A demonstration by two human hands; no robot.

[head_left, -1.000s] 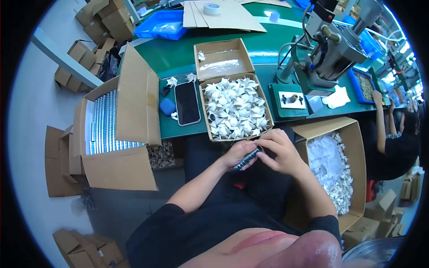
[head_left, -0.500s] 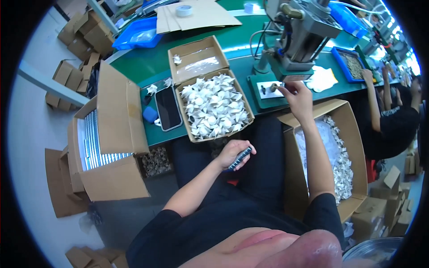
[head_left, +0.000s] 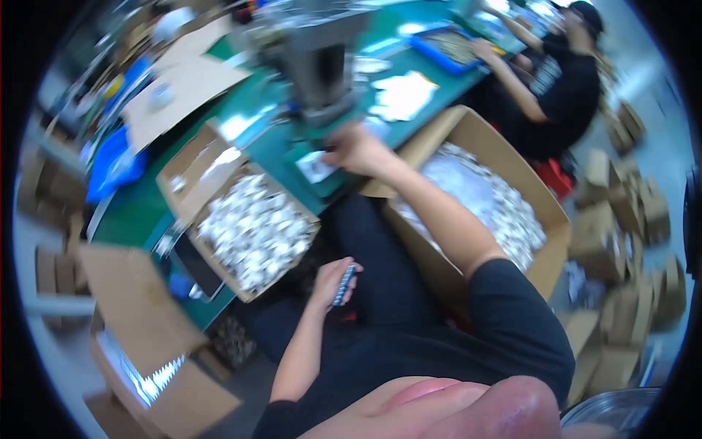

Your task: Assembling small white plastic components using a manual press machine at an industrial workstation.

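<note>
In my left hand (head_left: pixel 329 282), over my lap, the fingers are wrapped round a short dark rod with light bands (head_left: pixel 344 285). My right hand (head_left: pixel 358 148) is at the bench press (head_left: pixel 318 66), beside the white plate (head_left: pixel 316 167) under its head. Its fingers are curled together and blurred; what they hold, if anything, I cannot make out. Left of the press, an open carton of small white pointed parts (head_left: pixel 256 230) rests on the green bench. A bigger carton (head_left: pixel 537 249) below my right forearm holds more such parts and a clear plastic bag (head_left: pixel 457 186).
A dark phone (head_left: pixel 197 267) lies left of the parts carton. An open carton with shiny ribbed pieces (head_left: pixel 146 304) stands at the left. White gloves or cloth (head_left: pixel 404 95) and a blue tray (head_left: pixel 447 50) are beyond the press. A co-worker (head_left: pixel 563 88) sits at far right.
The view has swung to the right, so the bench and cartons appear shifted left and tilted. My left hand still grips the banded rod; my right hand stays by the press, its fingers now blurred.
</note>
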